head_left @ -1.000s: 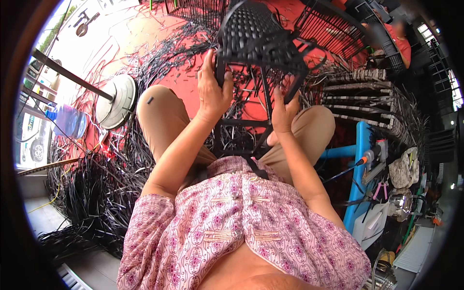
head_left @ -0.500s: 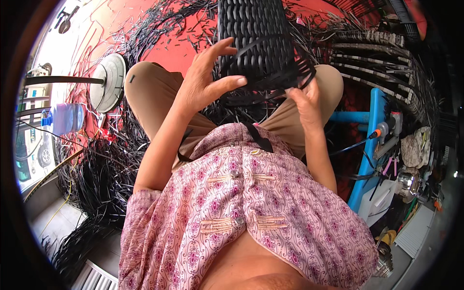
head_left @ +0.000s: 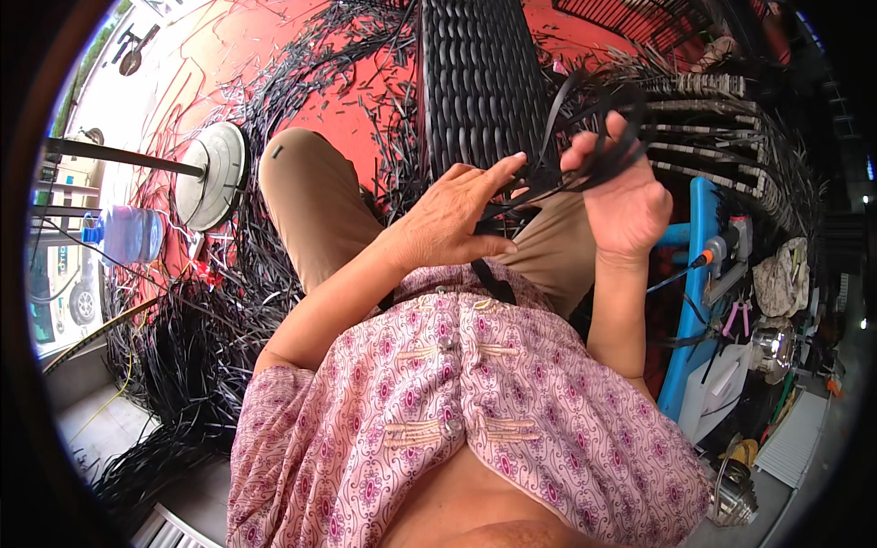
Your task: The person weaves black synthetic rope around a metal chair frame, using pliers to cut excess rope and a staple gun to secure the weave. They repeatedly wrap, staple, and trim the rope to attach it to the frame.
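A coil of flat black weaving strip (head_left: 630, 137) loops through the fingers of my right hand (head_left: 626, 205), which is raised with its palm toward me. Part of the coil is blurred. My left hand (head_left: 452, 215) reaches across from the left, fingers stretched out and thumb apart, its fingertips close to the strands that run from the coil. Whether they touch is hard to see. Just beyond both hands stands a black woven panel (head_left: 480, 82), its lower end partly hidden behind the hands and strands.
Loose black strips (head_left: 210, 338) heap up at my left, and cut scraps litter the red floor (head_left: 343, 128). A round grey base with a pole (head_left: 210, 173) and a water bottle (head_left: 132, 235) are to the left. At right are a blue frame (head_left: 699, 292), pink-handled pliers (head_left: 736, 318) and striped woven pieces (head_left: 703, 137).
My right hand has risen and turned its palm toward me, lifting the coil rightward off the panel's lower end. My left hand has moved right and down, toward the strands.
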The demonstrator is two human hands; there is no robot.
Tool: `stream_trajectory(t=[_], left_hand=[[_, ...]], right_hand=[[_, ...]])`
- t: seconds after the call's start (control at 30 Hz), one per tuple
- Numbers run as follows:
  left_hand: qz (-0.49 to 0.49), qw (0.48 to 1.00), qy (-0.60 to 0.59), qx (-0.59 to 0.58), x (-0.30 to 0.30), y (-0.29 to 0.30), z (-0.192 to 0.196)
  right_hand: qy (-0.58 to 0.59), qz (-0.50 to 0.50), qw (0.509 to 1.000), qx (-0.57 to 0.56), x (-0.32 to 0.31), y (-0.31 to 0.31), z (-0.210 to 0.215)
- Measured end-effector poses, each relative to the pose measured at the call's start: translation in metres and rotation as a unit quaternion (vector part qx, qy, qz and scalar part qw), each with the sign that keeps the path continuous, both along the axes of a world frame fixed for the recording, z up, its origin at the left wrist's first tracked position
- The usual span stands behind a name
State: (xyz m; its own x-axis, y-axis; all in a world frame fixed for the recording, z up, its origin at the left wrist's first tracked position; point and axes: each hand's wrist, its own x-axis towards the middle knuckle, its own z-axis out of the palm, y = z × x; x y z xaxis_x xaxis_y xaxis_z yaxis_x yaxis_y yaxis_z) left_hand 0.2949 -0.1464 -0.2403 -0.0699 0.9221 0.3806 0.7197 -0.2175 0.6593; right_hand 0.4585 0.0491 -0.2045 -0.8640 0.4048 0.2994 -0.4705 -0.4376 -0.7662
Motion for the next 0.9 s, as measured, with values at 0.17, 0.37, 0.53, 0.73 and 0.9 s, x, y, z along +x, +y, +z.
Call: stream_trajectory(t=[0.17,0.37,0.53,0.73,0.9], left_hand=[[-0.068,0.997,-0.024,0.041,0.02,-0.019,-0.008],[-0.131,0.99,0.018,-0.044,0.041,-0.018,-0.043],[-0.052,0.978,0.087,-0.183,0.025,-0.005,-0.09],[-0.154,0.947,-0.055,-0.277,0.009,-0.023,-0.096],[-0.17,0.967,-0.141,-0.125,-0.037,-0.071,0.063]], right_hand=[[0.115,-0.056,0.991,-0.031,0.07,-0.019,0.032],[-0.186,-0.483,0.847,0.124,0.105,-0.027,0.02],[-0.618,-0.162,0.658,0.399,0.055,0.004,-0.113],[-0.562,-0.002,0.651,0.51,0.033,0.013,-0.141],[-0.61,0.133,0.724,0.294,0.08,0.071,-0.027]])
